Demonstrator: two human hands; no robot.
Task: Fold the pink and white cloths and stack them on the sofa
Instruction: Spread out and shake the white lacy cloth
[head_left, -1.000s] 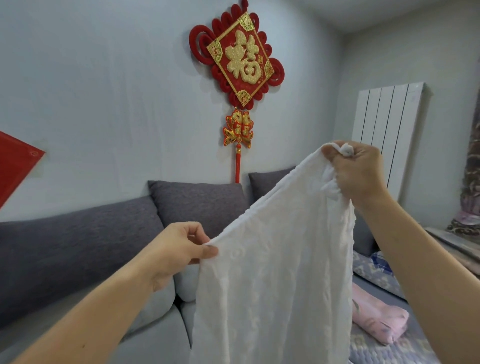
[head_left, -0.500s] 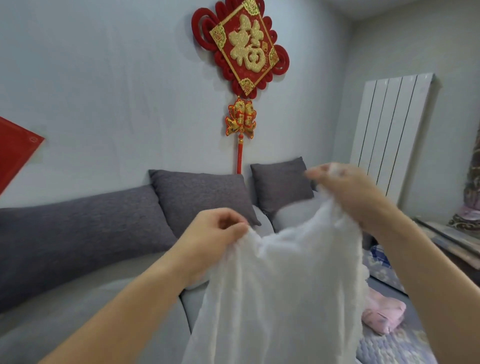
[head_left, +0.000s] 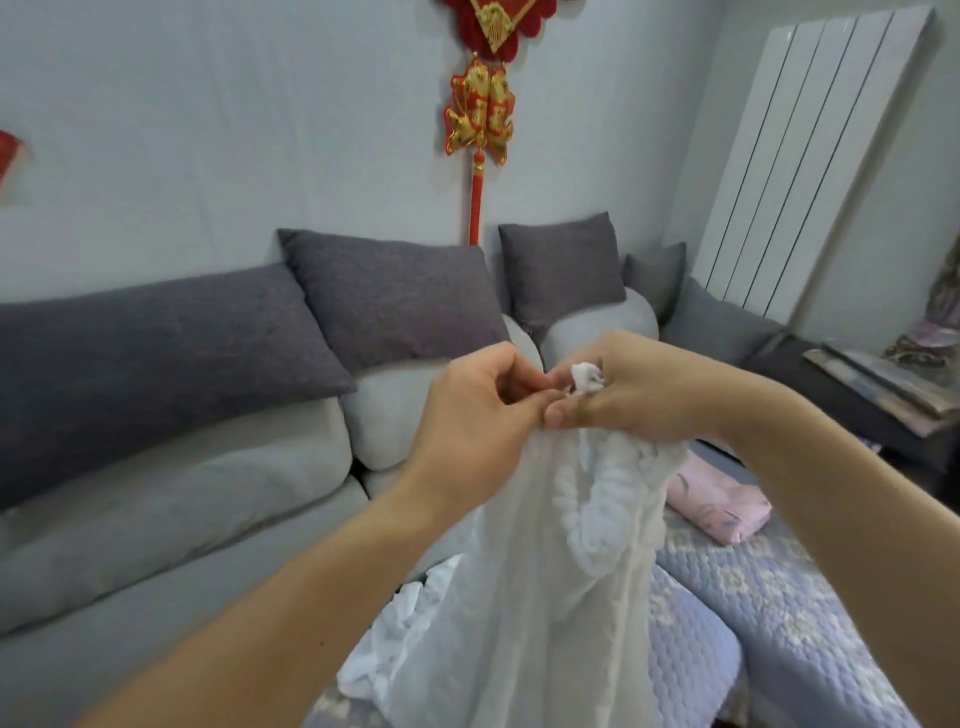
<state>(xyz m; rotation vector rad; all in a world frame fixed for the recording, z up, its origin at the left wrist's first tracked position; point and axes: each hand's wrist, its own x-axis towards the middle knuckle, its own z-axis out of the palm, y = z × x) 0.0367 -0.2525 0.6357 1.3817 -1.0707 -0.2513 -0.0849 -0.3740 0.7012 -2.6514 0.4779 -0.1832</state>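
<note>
White cloth (head_left: 524, 587) is hanging in the air over the sofa (head_left: 171, 519), pinched at the top by both hands, which are pressed right up against each other. Left hand (head_left: 478, 410) has its thumb and fingers curled onto one top edge, right hand (head_left: 639, 389) is clenched around the other, with a little tuft of fabric poking out of the fist. The cloth's lower part bunches on the sofa's lilac quilted cover (head_left: 769, 597). Pink cloth (head_left: 717, 499) sits folded on that cover, just right of the white one. Dark grey pillows (head_left: 395, 296) line the sofa's back.
</note>
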